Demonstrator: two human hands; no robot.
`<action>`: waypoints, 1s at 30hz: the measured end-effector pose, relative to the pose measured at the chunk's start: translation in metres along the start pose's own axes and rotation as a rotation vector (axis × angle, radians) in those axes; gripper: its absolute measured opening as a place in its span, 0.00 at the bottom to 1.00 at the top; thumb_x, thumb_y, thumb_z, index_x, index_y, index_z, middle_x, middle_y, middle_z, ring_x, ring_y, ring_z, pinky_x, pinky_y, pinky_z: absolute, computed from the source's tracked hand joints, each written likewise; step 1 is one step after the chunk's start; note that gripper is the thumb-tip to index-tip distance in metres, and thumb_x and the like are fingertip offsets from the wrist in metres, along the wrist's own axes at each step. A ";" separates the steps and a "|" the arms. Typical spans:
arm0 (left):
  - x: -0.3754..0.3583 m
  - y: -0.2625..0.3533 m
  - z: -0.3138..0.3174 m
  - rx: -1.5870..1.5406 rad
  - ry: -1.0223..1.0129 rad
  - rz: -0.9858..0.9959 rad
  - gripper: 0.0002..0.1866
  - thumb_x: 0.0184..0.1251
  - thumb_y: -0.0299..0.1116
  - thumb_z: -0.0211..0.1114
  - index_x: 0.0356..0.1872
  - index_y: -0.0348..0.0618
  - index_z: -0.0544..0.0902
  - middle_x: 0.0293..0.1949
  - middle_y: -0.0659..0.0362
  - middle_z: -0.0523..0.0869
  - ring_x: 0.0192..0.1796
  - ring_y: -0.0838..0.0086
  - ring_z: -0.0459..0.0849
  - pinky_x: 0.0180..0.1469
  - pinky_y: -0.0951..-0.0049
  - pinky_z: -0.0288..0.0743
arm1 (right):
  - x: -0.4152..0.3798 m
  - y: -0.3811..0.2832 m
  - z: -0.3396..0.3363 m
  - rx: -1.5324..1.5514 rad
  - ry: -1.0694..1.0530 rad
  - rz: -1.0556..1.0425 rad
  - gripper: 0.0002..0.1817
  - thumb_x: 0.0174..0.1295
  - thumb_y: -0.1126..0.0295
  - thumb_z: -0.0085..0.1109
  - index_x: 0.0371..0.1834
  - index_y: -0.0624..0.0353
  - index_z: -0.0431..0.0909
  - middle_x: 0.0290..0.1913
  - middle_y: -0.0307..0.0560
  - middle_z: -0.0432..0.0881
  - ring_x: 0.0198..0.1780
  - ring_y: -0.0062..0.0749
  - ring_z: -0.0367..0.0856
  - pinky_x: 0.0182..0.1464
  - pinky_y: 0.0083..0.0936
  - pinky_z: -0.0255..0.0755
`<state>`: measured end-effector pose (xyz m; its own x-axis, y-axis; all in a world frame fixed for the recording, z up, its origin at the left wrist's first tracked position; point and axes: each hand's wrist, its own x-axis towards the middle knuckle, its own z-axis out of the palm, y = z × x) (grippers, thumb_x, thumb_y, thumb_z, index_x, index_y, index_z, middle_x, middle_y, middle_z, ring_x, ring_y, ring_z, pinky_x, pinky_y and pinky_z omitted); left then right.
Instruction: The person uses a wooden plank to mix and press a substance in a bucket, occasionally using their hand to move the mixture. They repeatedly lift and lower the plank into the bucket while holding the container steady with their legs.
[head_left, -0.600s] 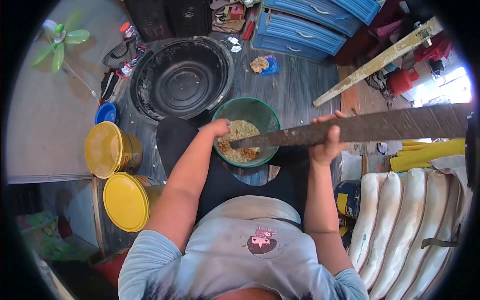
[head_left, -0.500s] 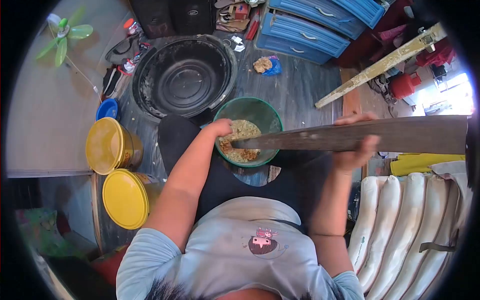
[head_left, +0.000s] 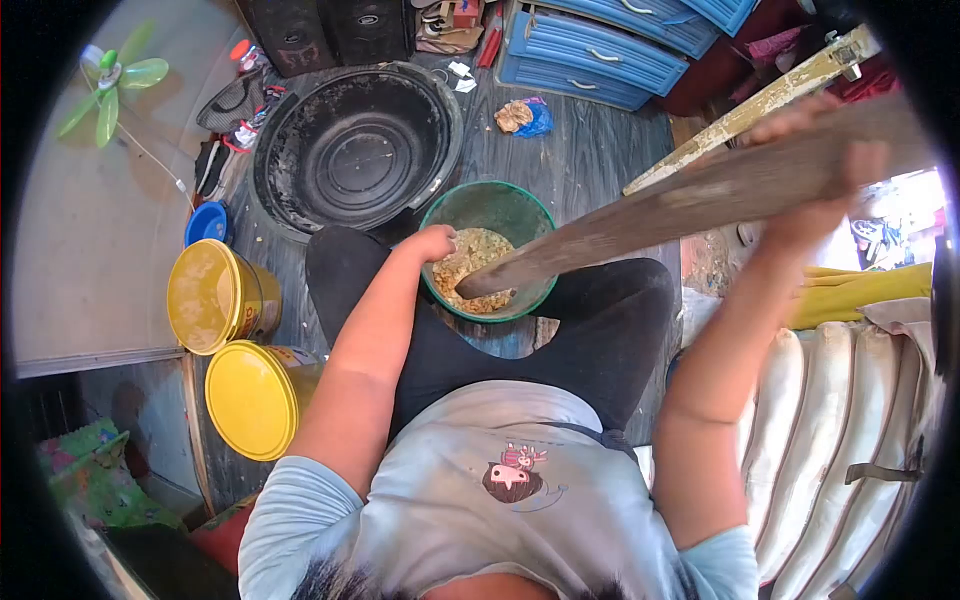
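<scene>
Between my legs stands a green bucket (head_left: pixel 540 200) with a crumbly, yellowish-brown mixture (head_left: pixel 470 250) in its bottom. My left hand (head_left: pixel 435 243) is closed over the bucket's left rim; its fingertips are partly hidden inside. My right hand (head_left: pixel 815 180) is wrapped round a long, thick wooden pole (head_left: pixel 640 220) near its upper part at the right. The pole slants down to the left, and its narrower, blunt end rests in the mixture. Its far upper end runs out past the right side of the view.
A large black basin (head_left: pixel 360 160) lies beyond the bucket. At the left are two yellow-lidded pails (head_left: pixel 250 400), a small blue bowl (head_left: pixel 208 224) and a fan (head_left: pixel 110 75). Blue drawers (head_left: pixel 590 50) stand at the back, a pale wooden post (head_left: pixel 740 115) and white cushioning (head_left: pixel 820 420) at the right.
My right hand has moved up and to the right with the wooden pole, which now tilts more steeply. Its lower end stays in the bucket. My left hand keeps its place on the rim.
</scene>
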<state>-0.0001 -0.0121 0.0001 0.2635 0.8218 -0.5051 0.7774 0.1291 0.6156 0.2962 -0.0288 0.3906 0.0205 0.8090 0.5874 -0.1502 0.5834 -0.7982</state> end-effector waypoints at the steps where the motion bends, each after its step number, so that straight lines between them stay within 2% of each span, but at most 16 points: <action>1: 0.000 -0.003 0.003 -0.003 0.005 0.009 0.24 0.50 0.38 0.61 0.50 0.39 0.74 0.48 0.47 0.77 0.51 0.57 0.74 0.51 0.65 0.67 | -0.040 0.050 0.009 -0.111 0.100 -0.005 0.24 0.52 0.50 0.51 0.40 0.61 0.64 0.28 0.48 0.72 0.30 0.34 0.74 0.38 0.32 0.71; 2: 0.001 -0.002 -0.001 -0.003 0.021 0.021 0.23 0.50 0.37 0.61 0.48 0.39 0.74 0.47 0.47 0.77 0.51 0.57 0.75 0.51 0.65 0.67 | -0.083 0.146 0.000 -0.145 0.093 -0.017 0.21 0.51 0.56 0.55 0.40 0.60 0.65 0.27 0.47 0.73 0.27 0.33 0.74 0.33 0.30 0.71; 3: 0.002 0.000 -0.004 0.003 0.028 0.024 0.23 0.50 0.37 0.61 0.48 0.39 0.74 0.47 0.47 0.77 0.51 0.57 0.75 0.51 0.65 0.67 | -0.119 0.171 0.029 0.051 0.201 0.093 0.19 0.50 0.60 0.57 0.39 0.61 0.67 0.27 0.47 0.74 0.25 0.34 0.75 0.30 0.30 0.72; 5: -0.001 0.001 -0.006 0.115 -0.052 0.005 0.23 0.52 0.38 0.61 0.51 0.40 0.73 0.49 0.48 0.76 0.52 0.59 0.73 0.52 0.66 0.66 | -0.129 0.176 0.025 0.092 0.236 0.230 0.16 0.50 0.63 0.57 0.37 0.62 0.69 0.27 0.47 0.74 0.27 0.33 0.75 0.32 0.28 0.72; 9: -0.005 0.006 -0.007 0.068 -0.029 -0.006 0.23 0.53 0.39 0.61 0.50 0.40 0.74 0.49 0.48 0.76 0.52 0.57 0.73 0.52 0.64 0.66 | -0.135 0.162 0.024 0.108 0.260 0.289 0.15 0.51 0.64 0.57 0.36 0.63 0.69 0.27 0.48 0.74 0.29 0.33 0.76 0.34 0.28 0.72; 12: -0.002 0.004 -0.004 0.059 -0.017 -0.010 0.23 0.52 0.38 0.61 0.50 0.41 0.74 0.49 0.48 0.76 0.52 0.57 0.73 0.52 0.64 0.66 | -0.146 0.150 0.022 0.184 0.281 0.164 0.13 0.51 0.71 0.57 0.37 0.65 0.68 0.30 0.47 0.75 0.32 0.32 0.75 0.37 0.29 0.72; 15: 0.001 -0.004 -0.005 0.073 0.005 0.010 0.23 0.51 0.39 0.63 0.49 0.41 0.74 0.48 0.48 0.76 0.51 0.58 0.74 0.51 0.65 0.67 | -0.125 0.112 0.016 0.238 0.104 0.133 0.19 0.49 0.63 0.58 0.39 0.65 0.68 0.28 0.50 0.74 0.31 0.36 0.76 0.37 0.31 0.72; 17: 0.003 -0.004 -0.001 0.034 0.015 0.001 0.20 0.51 0.31 0.59 0.49 0.41 0.75 0.47 0.47 0.77 0.50 0.58 0.75 0.49 0.66 0.68 | -0.088 0.066 0.024 0.303 0.152 0.094 0.22 0.49 0.59 0.56 0.39 0.66 0.68 0.27 0.52 0.74 0.29 0.38 0.76 0.35 0.31 0.72; 18: -0.005 0.007 -0.007 0.015 0.005 -0.020 0.22 0.47 0.22 0.53 0.48 0.41 0.76 0.45 0.47 0.78 0.48 0.57 0.76 0.47 0.67 0.69 | -0.063 0.041 0.017 0.213 -0.012 0.018 0.24 0.50 0.54 0.52 0.39 0.66 0.68 0.26 0.53 0.74 0.28 0.38 0.77 0.33 0.32 0.72; 21: -0.004 0.005 -0.008 0.032 0.027 -0.002 0.25 0.43 0.18 0.48 0.48 0.42 0.76 0.44 0.46 0.79 0.47 0.57 0.77 0.46 0.67 0.69 | -0.003 -0.036 0.012 -0.002 -0.103 -0.088 0.31 0.55 0.45 0.35 0.38 0.70 0.68 0.28 0.58 0.73 0.27 0.43 0.76 0.34 0.32 0.70; 23: 0.001 0.000 -0.005 0.029 0.046 0.001 0.24 0.44 0.18 0.49 0.47 0.42 0.76 0.44 0.45 0.79 0.47 0.56 0.77 0.47 0.67 0.69 | 0.036 -0.070 0.004 0.300 -0.293 -0.056 0.32 0.56 0.46 0.33 0.40 0.70 0.67 0.29 0.60 0.73 0.26 0.44 0.76 0.35 0.33 0.70; 24: 0.008 -0.008 -0.001 0.027 0.077 0.009 0.22 0.45 0.19 0.51 0.46 0.41 0.77 0.44 0.46 0.79 0.47 0.56 0.77 0.46 0.66 0.69 | 0.058 -0.070 -0.002 0.299 -0.293 -0.051 0.32 0.56 0.46 0.33 0.40 0.70 0.67 0.29 0.60 0.73 0.26 0.44 0.76 0.35 0.33 0.70; 26: 0.011 -0.010 0.002 0.027 0.104 0.018 0.19 0.46 0.21 0.54 0.45 0.40 0.77 0.43 0.47 0.79 0.47 0.56 0.77 0.46 0.64 0.70 | 0.095 -0.060 -0.010 0.619 -0.805 0.042 0.36 0.59 0.39 0.32 0.42 0.66 0.71 0.32 0.54 0.78 0.32 0.43 0.78 0.35 0.45 0.72; 27: 0.007 -0.006 -0.001 0.027 0.083 0.002 0.19 0.47 0.21 0.54 0.44 0.40 0.78 0.43 0.46 0.79 0.47 0.56 0.77 0.45 0.64 0.70 | 0.084 -0.058 -0.004 0.619 -0.802 0.044 0.36 0.59 0.39 0.32 0.42 0.66 0.71 0.32 0.54 0.78 0.32 0.43 0.78 0.35 0.45 0.72; 29: 0.008 -0.006 -0.002 0.025 0.069 -0.017 0.18 0.47 0.21 0.54 0.44 0.40 0.78 0.43 0.46 0.79 0.47 0.56 0.77 0.45 0.63 0.70 | 0.046 -0.037 0.022 0.041 -0.157 -0.107 0.31 0.56 0.46 0.34 0.39 0.70 0.67 0.27 0.59 0.73 0.26 0.43 0.76 0.33 0.31 0.71; 30: 0.012 -0.010 -0.001 0.037 0.080 0.012 0.17 0.48 0.22 0.53 0.43 0.40 0.78 0.43 0.46 0.79 0.47 0.55 0.77 0.44 0.63 0.69 | 0.027 -0.002 0.026 -0.011 -0.201 -0.137 0.30 0.55 0.45 0.36 0.38 0.68 0.68 0.26 0.56 0.74 0.25 0.41 0.76 0.30 0.27 0.71</action>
<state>-0.0052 -0.0029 -0.0111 0.2275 0.8653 -0.4467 0.7953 0.0996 0.5980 0.2717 -0.0098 0.4120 -0.1575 0.6920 0.7045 -0.1489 0.6886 -0.7097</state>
